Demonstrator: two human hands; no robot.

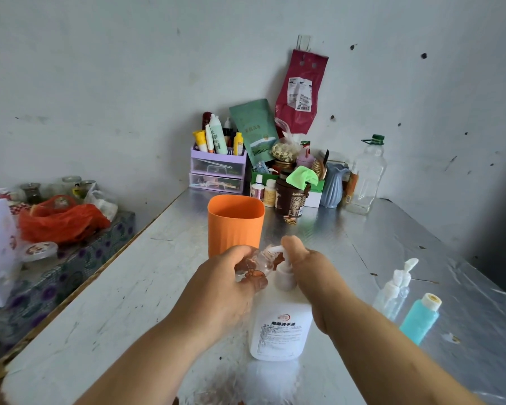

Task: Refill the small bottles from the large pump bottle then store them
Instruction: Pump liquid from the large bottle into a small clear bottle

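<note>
Your left hand (222, 283) grips the small clear bottle (257, 266) tilted with its mouth touching the spout of the large pump bottle (281, 323) on the tabletop (129, 287), while your right hand (307, 267) presses closed on the pump head.

left hand (228, 276) curled shut, fingers wrapped, forearm reaching in | right hand (307, 268) palm down, thumb pressed forward

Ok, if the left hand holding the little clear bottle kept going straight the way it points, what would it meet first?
Probably the orange cup, standing just beyond the left hand and the small clear bottle it holds at the pump nozzle; depth is hard to judge.
</note>
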